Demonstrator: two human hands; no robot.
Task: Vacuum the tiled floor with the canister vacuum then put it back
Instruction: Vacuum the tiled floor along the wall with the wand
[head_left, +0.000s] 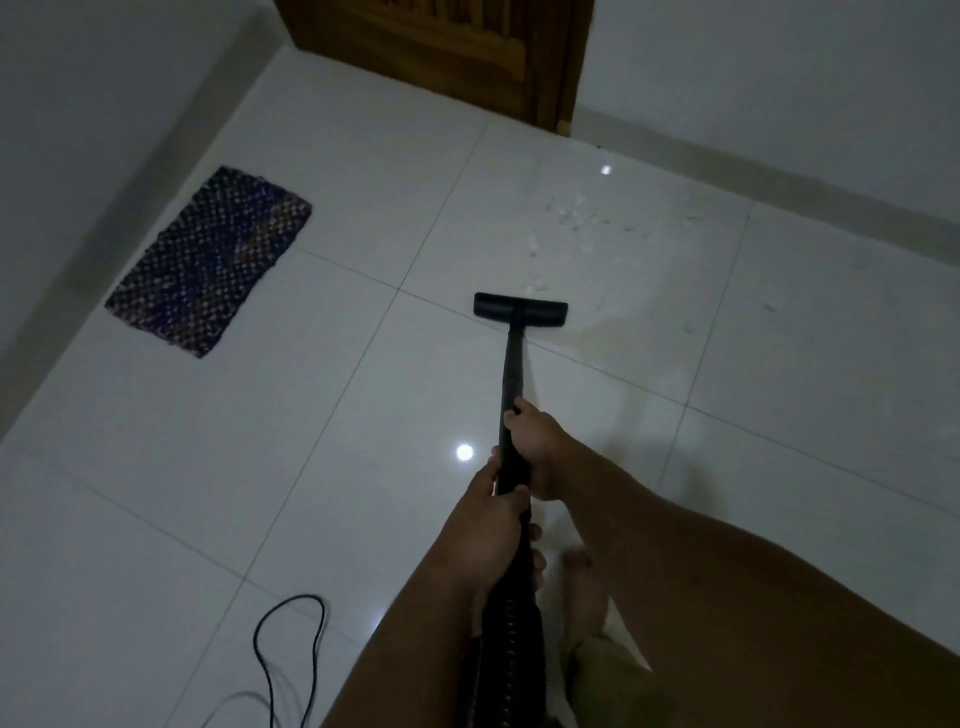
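Both hands wrapped wand (511, 374): right hand (535, 447) forward, left hand (493, 512) behind | nozzle (520, 306) at 12 o'clock, white debris (571, 213) beyond toward 1 | wand judged stiff, light; mid-shaft hold suits.

White tiled floor (260, 467) carries woven mat (208, 262), cable (291, 649), possibly crumbs (571, 213).

Both arms reach forward, left hand (493, 512) behind right hand (535, 441), fingers curled.

Black vacuum wand (511, 395) slanting down to flat floor nozzle (520, 305), nozzle resting on glossy white tiled floor (311, 415), just short of scattered white debris (571, 213); ribbed hose (511, 629) trailing behind wand.
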